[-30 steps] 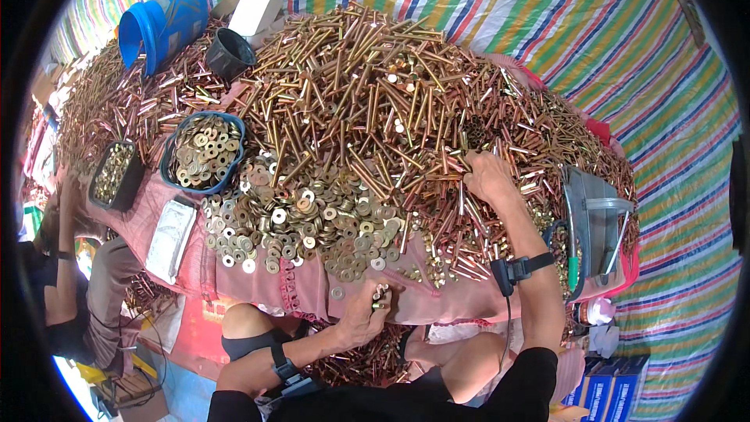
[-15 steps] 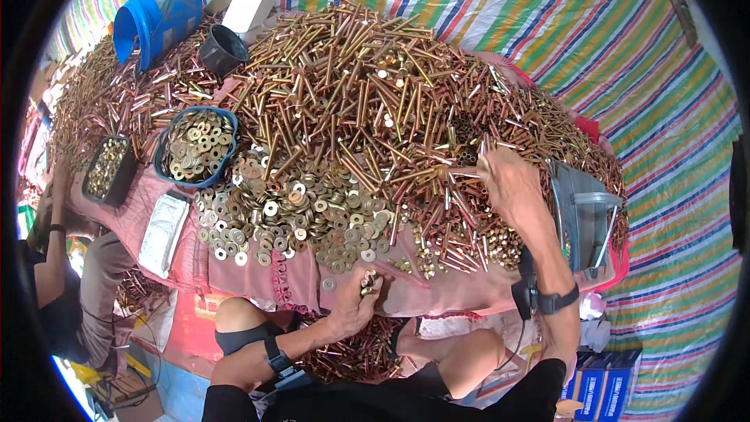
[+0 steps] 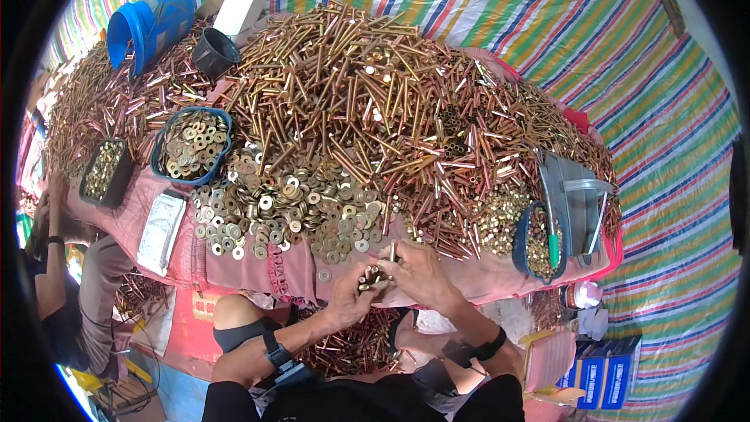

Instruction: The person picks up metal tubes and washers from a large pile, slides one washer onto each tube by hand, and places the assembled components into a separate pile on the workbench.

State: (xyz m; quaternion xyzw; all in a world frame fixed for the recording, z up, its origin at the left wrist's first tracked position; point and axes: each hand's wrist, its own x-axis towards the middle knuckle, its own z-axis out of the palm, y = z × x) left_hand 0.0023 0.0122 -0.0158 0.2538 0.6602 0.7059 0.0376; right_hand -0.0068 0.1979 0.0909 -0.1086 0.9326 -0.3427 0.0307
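Both hands meet low in front of the person's body, just over the near edge of the pink cloth (image 3: 465, 285). The left hand (image 3: 349, 298) has its fingers curled round a small bunch of metal pieces (image 3: 374, 276), their ends poking out at the thumb side. The right hand (image 3: 420, 276) comes in against it, fingers bent and drawn nearly together at the bunch, where one shiny piece stands upright by the fingertips. The knuckles hide part of the bunch, so I can't count it or tell exactly which finger grips which piece.

A single washer (image 3: 324, 274) lies on the cloth near the left hand. Beyond that, a heap of washers (image 3: 273, 205) spreads forward and left, and behind it rises the big pile of copper-coloured rods (image 3: 344, 98). Small brassy nuts (image 3: 496, 223) lie to the right, beside a dark blue basket (image 3: 519, 247); a green marker (image 3: 555, 250) and a grey scoop (image 3: 576, 207) are next to it. Over on the left are a blue tub (image 3: 183, 180) full of washers, a black tray (image 3: 119, 186) and a silvery packet (image 3: 162, 233). Farther back, a blue bucket (image 3: 160, 25) lies tipped over.
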